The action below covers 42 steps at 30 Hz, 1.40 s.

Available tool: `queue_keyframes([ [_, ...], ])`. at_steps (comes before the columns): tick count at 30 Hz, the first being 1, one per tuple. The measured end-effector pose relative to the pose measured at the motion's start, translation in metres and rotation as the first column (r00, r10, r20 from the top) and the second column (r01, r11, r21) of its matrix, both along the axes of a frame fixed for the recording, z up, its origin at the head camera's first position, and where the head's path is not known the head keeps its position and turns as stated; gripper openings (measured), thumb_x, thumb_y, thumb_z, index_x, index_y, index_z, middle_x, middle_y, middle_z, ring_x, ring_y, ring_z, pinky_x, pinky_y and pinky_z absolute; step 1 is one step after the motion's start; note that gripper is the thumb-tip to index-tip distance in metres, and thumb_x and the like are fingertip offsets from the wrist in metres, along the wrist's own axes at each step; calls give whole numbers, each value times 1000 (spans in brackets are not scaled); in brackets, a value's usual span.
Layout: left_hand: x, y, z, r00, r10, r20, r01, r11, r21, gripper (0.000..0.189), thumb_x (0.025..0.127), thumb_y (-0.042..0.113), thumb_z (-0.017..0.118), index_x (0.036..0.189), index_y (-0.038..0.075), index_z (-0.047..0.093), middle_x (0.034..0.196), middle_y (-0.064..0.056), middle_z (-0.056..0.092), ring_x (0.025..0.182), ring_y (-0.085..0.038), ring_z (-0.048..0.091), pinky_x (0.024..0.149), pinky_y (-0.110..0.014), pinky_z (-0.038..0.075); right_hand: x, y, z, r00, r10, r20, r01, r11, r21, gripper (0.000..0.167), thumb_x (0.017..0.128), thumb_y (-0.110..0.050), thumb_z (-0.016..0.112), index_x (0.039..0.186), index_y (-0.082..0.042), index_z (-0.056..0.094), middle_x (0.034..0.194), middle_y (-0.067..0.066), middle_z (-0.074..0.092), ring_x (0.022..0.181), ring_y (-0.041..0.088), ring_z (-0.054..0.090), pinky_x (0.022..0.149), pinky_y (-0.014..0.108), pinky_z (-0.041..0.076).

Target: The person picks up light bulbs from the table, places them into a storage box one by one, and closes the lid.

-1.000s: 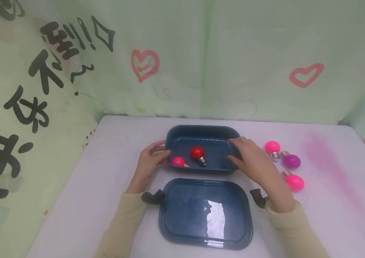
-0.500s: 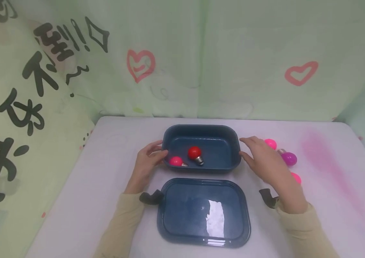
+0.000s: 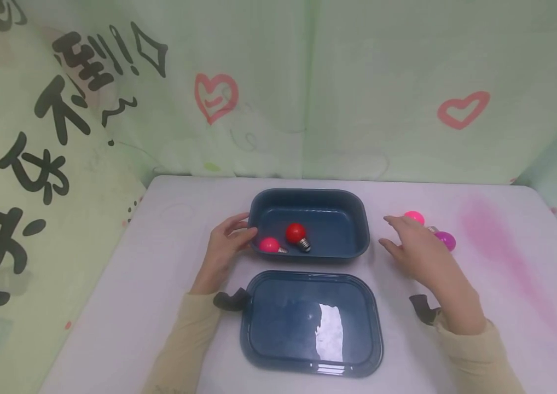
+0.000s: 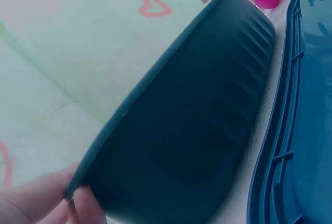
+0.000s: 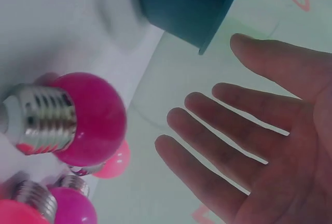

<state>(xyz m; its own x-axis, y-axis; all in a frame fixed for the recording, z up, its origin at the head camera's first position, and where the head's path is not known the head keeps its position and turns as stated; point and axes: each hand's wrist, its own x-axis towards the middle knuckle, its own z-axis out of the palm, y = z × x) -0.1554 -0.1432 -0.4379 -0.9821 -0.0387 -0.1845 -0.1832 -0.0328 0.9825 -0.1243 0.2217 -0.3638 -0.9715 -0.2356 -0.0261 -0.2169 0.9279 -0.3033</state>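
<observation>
Nearest on your desk: lid, long axis L–R. Then your R hand, wide, fingers straight, nr purple bulb; your L hand pinches L rim of the box, mouth up, long axis L–R, nr desk's far edge.

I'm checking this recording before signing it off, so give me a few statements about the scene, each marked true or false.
1. The left hand pinches the rim of the blue box. True.
2. The right hand grips a bulb. False: the right hand holds nothing, its fingers extended.
3. The blue box has a red bulb and a pink bulb inside. True.
4. A blue tray covers the box. False: the blue tray lies on the table, nearer the wearer than the box.
5. A purple bulb lies outside the box. True.
</observation>
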Motion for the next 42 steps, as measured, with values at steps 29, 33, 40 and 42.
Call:
queue_keyframes([
  [29,2,-1,1,1000,-12,-2,12,1000,2,49,87,20,77,133,14,61,124,-14,60,105,-26,64,82,-28,57,2,29,-26,997,-16,76,14,999,30,52,80,-9,81,124,7,61,123,31,59,123,54,45,98,65,43],
  [33,2,-1,0,1000,-15,-4,15,1000,-3,49,87,21,77,133,15,61,124,-13,60,106,-26,64,83,-28,56,2,30,-27,997,-4,77,2,1000,21,47,78,-7,82,119,6,65,116,28,65,118,50,52,97,63,45],
  [40,3,-1,0,1000,-17,-10,18,1000,5,48,87,20,77,133,16,61,123,-12,60,105,-25,65,83,-29,57,0,30,-23,998,29,51,-29,1000,8,47,78,-3,82,120,6,65,116,28,66,115,49,57,99,64,43],
  [42,3,-1,0,1000,-20,-12,21,1000,11,49,87,19,77,133,16,60,123,-13,60,105,-25,65,83,-29,57,-1,29,-21,998,43,37,-43,999,4,46,77,-2,81,119,7,65,114,27,66,111,48,60,95,62,47],
])
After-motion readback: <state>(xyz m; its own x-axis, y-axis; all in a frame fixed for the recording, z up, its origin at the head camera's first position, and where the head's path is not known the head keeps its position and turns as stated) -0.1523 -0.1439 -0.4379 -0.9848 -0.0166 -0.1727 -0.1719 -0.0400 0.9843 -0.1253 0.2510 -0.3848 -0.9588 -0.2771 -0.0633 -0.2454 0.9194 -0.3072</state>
